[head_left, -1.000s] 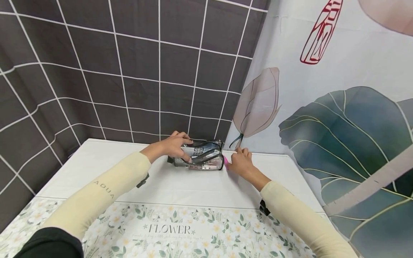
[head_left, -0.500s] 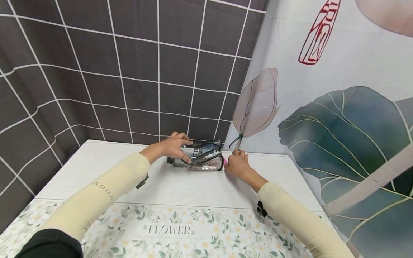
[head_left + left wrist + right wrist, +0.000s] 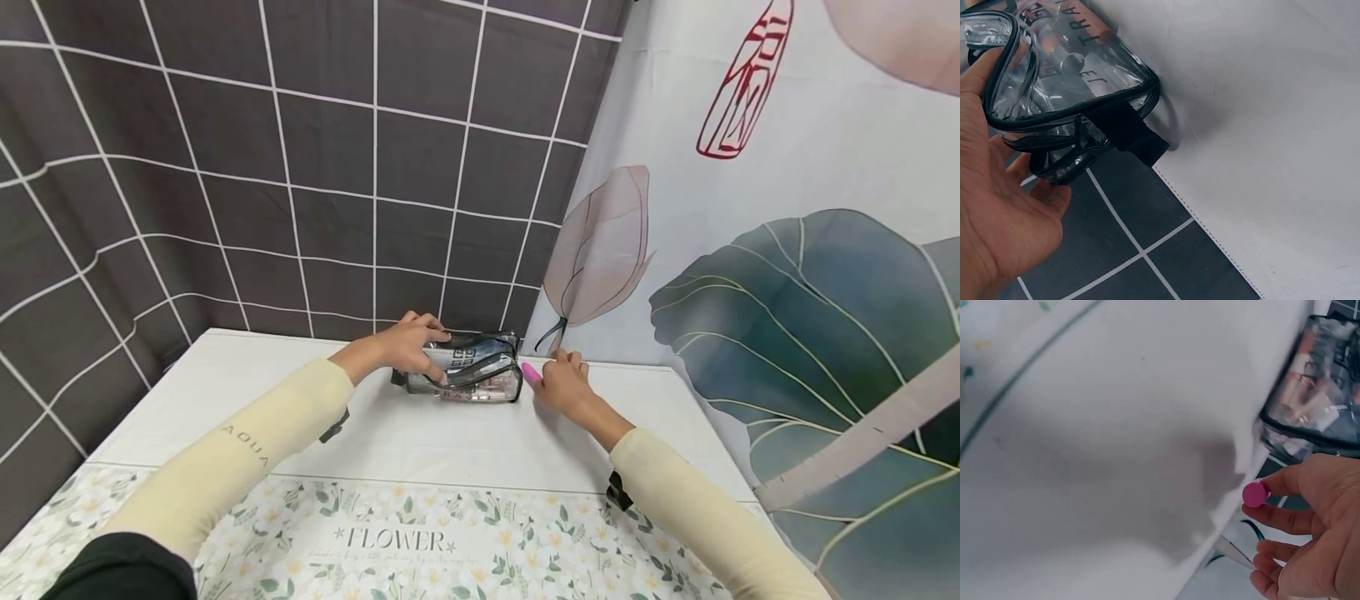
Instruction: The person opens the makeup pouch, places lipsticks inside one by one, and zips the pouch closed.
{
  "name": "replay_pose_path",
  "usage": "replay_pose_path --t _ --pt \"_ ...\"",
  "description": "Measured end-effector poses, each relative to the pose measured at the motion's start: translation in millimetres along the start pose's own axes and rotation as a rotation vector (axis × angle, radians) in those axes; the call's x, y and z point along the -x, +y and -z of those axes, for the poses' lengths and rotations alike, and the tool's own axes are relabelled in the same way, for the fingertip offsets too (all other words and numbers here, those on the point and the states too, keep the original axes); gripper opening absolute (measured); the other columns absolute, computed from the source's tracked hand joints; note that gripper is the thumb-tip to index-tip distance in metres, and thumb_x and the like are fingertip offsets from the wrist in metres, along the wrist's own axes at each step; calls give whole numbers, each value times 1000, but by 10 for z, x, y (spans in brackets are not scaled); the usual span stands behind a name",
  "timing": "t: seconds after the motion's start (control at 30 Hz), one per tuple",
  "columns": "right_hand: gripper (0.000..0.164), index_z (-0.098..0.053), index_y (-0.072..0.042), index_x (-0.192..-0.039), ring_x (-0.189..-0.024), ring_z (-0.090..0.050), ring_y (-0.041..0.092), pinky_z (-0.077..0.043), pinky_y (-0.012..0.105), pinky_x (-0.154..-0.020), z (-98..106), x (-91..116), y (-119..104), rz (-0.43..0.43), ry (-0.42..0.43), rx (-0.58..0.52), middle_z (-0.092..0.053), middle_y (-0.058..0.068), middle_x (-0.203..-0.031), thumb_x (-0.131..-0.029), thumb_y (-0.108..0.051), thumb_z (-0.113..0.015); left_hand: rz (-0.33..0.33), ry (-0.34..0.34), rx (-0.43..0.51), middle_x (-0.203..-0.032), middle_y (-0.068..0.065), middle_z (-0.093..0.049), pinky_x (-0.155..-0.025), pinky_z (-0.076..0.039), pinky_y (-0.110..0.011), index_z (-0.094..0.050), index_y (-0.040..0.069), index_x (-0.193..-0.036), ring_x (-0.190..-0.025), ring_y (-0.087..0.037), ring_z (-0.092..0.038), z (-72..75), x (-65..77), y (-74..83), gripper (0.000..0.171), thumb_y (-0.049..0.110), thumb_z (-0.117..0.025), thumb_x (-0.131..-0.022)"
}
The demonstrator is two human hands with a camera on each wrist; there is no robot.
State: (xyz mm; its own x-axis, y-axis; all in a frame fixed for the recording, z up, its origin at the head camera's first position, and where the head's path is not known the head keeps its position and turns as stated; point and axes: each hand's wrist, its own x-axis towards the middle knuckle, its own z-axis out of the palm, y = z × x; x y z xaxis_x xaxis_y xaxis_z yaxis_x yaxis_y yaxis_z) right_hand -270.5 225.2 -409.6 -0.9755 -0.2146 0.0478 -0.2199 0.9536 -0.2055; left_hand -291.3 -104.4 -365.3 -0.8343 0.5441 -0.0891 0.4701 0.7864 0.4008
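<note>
A clear plastic pouch (image 3: 483, 375) with black piping lies at the back of the white table section, with cosmetic-like items visible inside. My left hand (image 3: 408, 346) grips its left end, thumb on the near side and fingers over the far side. In the left wrist view, a black fabric tab (image 3: 1129, 131) sticks out from that end of the pouch (image 3: 1079, 69). Just off the pouch's right end, my right hand (image 3: 566, 385) pinches a small pink stick (image 3: 532, 374) between thumb and index finger. The right wrist view shows the stick's round flat end (image 3: 1255, 494); its kind is unclear.
A dark curtain with white grid lines (image 3: 337, 225) hangs right behind the table's back edge. To the right hangs a pale fabric with leaf prints (image 3: 810, 292). Floral cloth (image 3: 397, 537) covers the front of the table, beyond the white section (image 3: 420, 442).
My right hand has shifted slightly right, away from the pouch's end, and more of the pink stick shows. My left hand keeps its hold on the pouch. The head view has shifted a little.
</note>
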Motion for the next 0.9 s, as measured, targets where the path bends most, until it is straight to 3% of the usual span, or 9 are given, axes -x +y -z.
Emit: replay_pose_path --t 0.27,0.4,0.53,0.73,0.9 --pt "34 -64 -2 -73 -140 -44 61 -39 68 -105 305 -30 -104 43 114 -8 -55 39 -157 -105 -14 -64 2 2 1 -176 -18 -42 -131 -39 -62 -54 7 -168 -155 -40 -35 29 19 22 91 46 -86 -93" --pt "29 -74 1 -82 -144 -43 61 -40 70 -107 415 -54 -180 67 154 -23 -54 39 -161 -105 -12 -64 5 -5 4 -176 -18 -41 -131 -40 -62 -53 7 -169 -156 -40 -35 39 28 30 90 47 -85 -94" --pt "26 -76 3 -89 -145 -43 60 -39 69 -107 464 -76 -195 92 181 -26 -55 38 -161 -106 -11 -62 4 -9 6 -176 -17 -42 -130 -41 -62 -53 8 -169 -155 -39 -36 24 22 27 90 48 -85 -94" --pt "24 -74 3 -89 -147 -43 59 -39 69 -110 537 -70 -208 121 219 -45 -56 37 -160 -107 -10 -66 -3 -5 -7 -175 -17 -43 -129 -42 -62 -53 7 -169 -152 -39 -37 -13 1 3 91 49 -85 -94" --pt "22 -75 4 -93 -145 -45 58 -41 69 -109 572 -37 -241 149 252 -4 -56 37 -161 -107 -11 -67 -3 -14 -13 -175 -17 -42 -128 -42 -62 -53 8 -169 -152 -39 -37 -7 -5 -7 91 49 -85 -94"
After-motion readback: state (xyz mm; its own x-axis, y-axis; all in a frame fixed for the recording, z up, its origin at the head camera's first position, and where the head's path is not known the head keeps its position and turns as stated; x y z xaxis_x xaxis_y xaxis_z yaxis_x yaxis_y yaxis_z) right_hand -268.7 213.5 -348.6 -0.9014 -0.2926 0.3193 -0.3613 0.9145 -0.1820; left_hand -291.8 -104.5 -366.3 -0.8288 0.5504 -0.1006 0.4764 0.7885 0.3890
